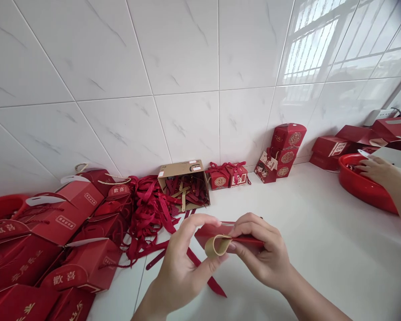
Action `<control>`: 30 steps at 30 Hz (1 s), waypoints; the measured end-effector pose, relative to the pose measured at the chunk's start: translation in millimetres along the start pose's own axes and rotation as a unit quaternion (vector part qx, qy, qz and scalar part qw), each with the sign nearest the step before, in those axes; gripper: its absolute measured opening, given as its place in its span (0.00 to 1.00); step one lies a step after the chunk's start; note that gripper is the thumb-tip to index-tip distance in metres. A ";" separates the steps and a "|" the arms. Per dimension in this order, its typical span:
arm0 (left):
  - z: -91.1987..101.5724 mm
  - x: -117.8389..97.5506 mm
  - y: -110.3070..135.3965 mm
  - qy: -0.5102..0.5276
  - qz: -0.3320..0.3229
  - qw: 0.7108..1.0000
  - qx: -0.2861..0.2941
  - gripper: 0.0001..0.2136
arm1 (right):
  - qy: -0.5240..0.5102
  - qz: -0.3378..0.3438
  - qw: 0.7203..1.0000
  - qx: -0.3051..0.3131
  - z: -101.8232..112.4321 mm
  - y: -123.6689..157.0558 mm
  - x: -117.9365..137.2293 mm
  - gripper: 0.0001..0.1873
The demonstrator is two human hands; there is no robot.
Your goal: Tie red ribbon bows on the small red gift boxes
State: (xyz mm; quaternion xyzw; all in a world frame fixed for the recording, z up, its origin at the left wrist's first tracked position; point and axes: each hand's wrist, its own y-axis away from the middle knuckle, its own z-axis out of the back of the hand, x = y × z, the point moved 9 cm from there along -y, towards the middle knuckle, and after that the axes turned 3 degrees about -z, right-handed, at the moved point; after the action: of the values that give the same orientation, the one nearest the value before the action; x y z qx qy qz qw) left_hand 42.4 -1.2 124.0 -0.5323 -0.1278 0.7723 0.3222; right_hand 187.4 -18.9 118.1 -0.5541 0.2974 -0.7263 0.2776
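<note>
In front of me, a gold strap (213, 250) is bent into a round loop against the edge of a red cardboard piece (205, 235), perhaps a folded gift box. My left hand (183, 263) curls around the loop, its thumb touching the lower side; the other fingertips are partly hidden. My right hand (263, 249) pinches the strap's ends together with the red cardboard between thumb and fingers. A loose red ribbon (215, 285) lies on the table below the hands. Just behind them, an open brown carton (180, 168) holds several red and gold straps.
Red gift boxes (76, 223) crowd the left side, beside a heap of red ribbons (150, 200). Ribbon-tied boxes (219, 180) and a stack of red boxes (287, 151) stand by the tiled wall. At right, another person's hand (376, 169) reaches over a red basin (364, 189).
</note>
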 end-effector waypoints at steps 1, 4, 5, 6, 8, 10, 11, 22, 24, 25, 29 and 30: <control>1.1 -2.4 -1.0 -0.007 -0.013 1.000 0.001 0.12 | 0.002 0.003 1.000 0.003 -1.0 0.1 0.6 0.08; 3.7 -6.7 -2.9 -0.015 -0.038 0.999 -0.011 0.05 | -0.001 0.001 1.000 0.015 -5.2 0.5 0.4 0.08; 3.9 -6.6 -3.1 -0.016 -0.039 0.999 -0.016 0.05 | -0.003 -0.006 1.000 0.020 -6.8 0.7 -0.6 0.08; 3.5 -5.7 -3.0 -0.017 -0.036 0.999 -0.021 0.05 | -0.006 -0.014 1.000 0.025 -8.6 0.8 -2.0 0.08; 1.1 -3.1 -2.4 -0.015 -0.025 0.999 -0.023 0.04 | -0.013 -0.032 0.999 0.038 -12.7 1.2 -5.4 0.07; -2.2 -0.3 -1.4 -0.006 -0.009 1.000 -0.017 0.04 | -0.017 -0.048 0.998 0.046 -15.7 1.7 -8.4 0.07; -3.3 0.8 -0.9 -0.001 0.000 1.000 -0.014 0.04 | -0.017 -0.054 0.997 0.047 -16.4 1.8 -9.6 0.07; -8.1 10.7 -2.2 -0.027 0.088 0.994 0.063 0.04 | 0.012 -0.050 0.999 0.007 -10.4 -1.3 -7.7 0.06; -8.7 8.8 -3.2 -0.019 0.075 0.995 0.060 0.05 | 0.009 -0.064 0.998 0.011 -11.3 -0.9 -10.3 0.05; -8.5 8.3 -3.5 -0.017 0.072 0.996 0.056 0.05 | 0.006 -0.072 0.997 0.013 -11.8 -0.6 -11.8 0.05; -6.4 11.9 -3.5 -0.004 0.082 0.996 0.039 0.05 | -0.004 -0.093 0.995 0.020 -13.7 1.0 -17.4 0.04; -5.9 14.6 -3.3 0.001 0.093 0.995 0.036 0.05 | -0.006 -0.092 0.996 0.019 -14.1 1.3 -17.8 0.04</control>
State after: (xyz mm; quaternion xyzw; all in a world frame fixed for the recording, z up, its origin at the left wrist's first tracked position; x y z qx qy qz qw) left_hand 45.7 9.7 112.7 -0.5303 -0.0491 0.8029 0.2679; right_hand 177.9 -5.0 102.8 -0.5778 0.2296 -0.7510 0.2223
